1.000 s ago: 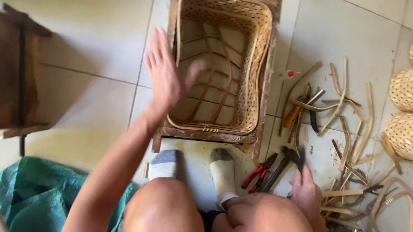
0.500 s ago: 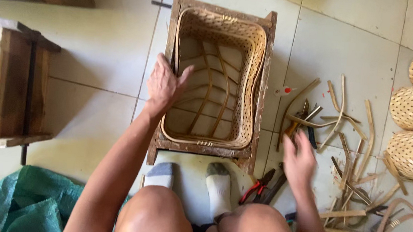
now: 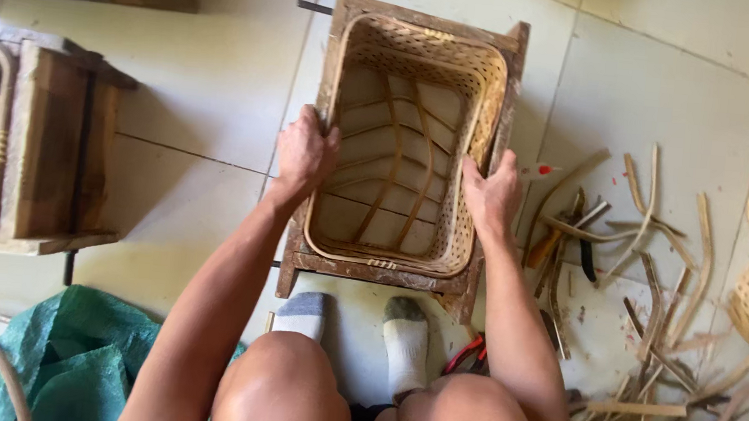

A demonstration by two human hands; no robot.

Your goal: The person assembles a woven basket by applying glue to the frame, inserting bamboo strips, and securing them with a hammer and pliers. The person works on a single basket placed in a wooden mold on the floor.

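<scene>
A pale, rectangular woven rattan basket (image 3: 405, 173) sits inside a dark wooden box frame (image 3: 499, 149) on the tiled floor, just ahead of the socked feet. Both hands grip its long rims — left hand (image 3: 306, 150) and right hand (image 3: 491, 194), fingers curled over. Half a second ago the right hand hung over the scattered rattan strips (image 3: 656, 298).

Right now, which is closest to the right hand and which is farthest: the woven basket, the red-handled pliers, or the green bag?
From the right hand, in the head view:
1. Woven basket: the hand grips its right rim, touching.
2. Red-handled pliers: on the floor below the hand, beside the socked feet.
3. Green bag: far across, at the bottom left.
</scene>
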